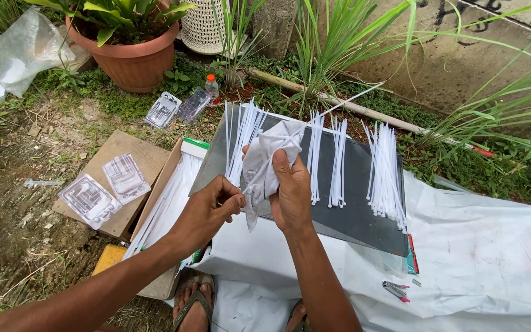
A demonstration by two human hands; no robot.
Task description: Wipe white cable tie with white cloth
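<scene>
Sandalled feet (195,304) below, on white sheet (487,258). Right hand (290,190) clamped on crumpled white cloth (264,166) over grey board (354,209). Left hand (207,212) pinched shut on cloth's edge, beside 4 bunches of white cable ties (338,163).

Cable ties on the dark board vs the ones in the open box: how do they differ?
The cable ties on the board lie in separate small bunches, fanned across the dark board; the ties in the box are one dense stack. The board bunches run roughly upright in the picture, while the boxed ones slant along the cardboard box. The board ties lie fully exposed; the boxed ones are partly hidden by the left hand. Both are white, thin and long.
</scene>
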